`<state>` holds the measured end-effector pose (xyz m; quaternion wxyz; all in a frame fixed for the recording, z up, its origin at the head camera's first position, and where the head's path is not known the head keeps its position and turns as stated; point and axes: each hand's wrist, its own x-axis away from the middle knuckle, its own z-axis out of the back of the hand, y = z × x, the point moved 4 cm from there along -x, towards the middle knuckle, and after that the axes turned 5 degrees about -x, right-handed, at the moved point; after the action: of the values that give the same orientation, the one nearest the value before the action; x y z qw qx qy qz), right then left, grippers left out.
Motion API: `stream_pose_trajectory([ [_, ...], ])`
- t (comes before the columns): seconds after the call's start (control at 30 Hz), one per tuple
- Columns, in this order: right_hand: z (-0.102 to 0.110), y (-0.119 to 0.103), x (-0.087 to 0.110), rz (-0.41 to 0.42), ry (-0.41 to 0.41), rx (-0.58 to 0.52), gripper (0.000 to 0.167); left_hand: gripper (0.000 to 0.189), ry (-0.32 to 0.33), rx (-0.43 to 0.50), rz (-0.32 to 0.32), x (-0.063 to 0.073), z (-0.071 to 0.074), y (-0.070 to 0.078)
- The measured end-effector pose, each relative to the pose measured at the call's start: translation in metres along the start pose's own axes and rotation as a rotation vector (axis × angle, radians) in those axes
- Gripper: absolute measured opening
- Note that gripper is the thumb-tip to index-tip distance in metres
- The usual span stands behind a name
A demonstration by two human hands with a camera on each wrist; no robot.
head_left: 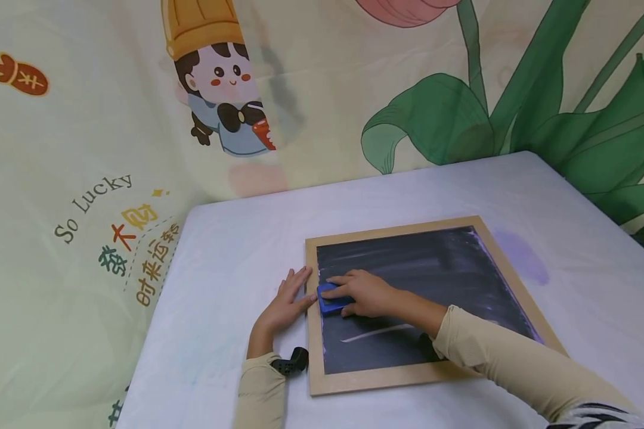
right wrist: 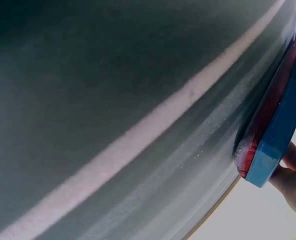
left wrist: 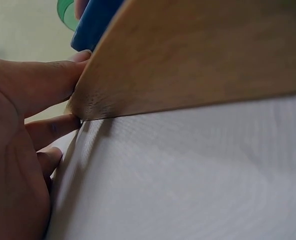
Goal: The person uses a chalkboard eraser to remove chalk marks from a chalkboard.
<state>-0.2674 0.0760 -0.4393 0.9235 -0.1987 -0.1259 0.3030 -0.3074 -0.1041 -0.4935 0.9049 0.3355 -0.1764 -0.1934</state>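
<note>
A wood-framed chalkboard (head_left: 474, 223) lies flat on the white table (head_left: 236, 250). My right hand (head_left: 362, 293) grips a blue eraser (head_left: 330, 300) and holds it against the board's left side. The right wrist view shows that eraser (right wrist: 275, 135), blue backed with a red pad, flat on the dark surface beside a white chalk line (right wrist: 137, 135). The same chalk line (head_left: 375, 332) runs just below my right hand. My left hand (head_left: 287, 304) lies flat on the table, straight fingers (left wrist: 42, 87) touching the board's left frame edge (left wrist: 188, 65).
A cartoon-printed cloth (head_left: 139, 119) hangs behind and to the left of the table. A faint purple smudge (head_left: 523, 256) marks the tablecloth right of the board. The table's left edge runs close to my left forearm.
</note>
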Motion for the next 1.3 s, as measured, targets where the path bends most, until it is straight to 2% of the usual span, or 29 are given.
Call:
stream_pose_trajectory([
  [0.13,0.000,0.003,0.005,0.028,-0.003,0.014,0.050,0.064,0.005,-0.006,-0.001,0.000,0.000,-0.001],
  [0.27,0.003,0.010,0.019,0.049,0.006,-0.012,0.051,0.064,0.010,-0.003,-0.007,0.001,0.002,-0.002],
  [0.53,0.015,0.053,0.074,-0.001,0.096,-0.099,0.052,0.064,0.004,-0.017,-0.025,0.004,0.010,0.000],
  [0.8,0.024,0.089,0.122,-0.050,0.182,-0.107,0.054,0.065,0.010,-0.006,-0.020,0.005,0.014,-0.001],
  [1.2,0.028,0.123,0.180,-0.089,0.254,-0.094,0.056,0.066,-0.017,0.033,0.001,0.005,0.001,-0.005],
  [1.3,0.028,0.129,0.190,-0.103,0.267,-0.088,0.056,0.065,-0.015,0.025,-0.006,0.005,-0.001,-0.004],
])
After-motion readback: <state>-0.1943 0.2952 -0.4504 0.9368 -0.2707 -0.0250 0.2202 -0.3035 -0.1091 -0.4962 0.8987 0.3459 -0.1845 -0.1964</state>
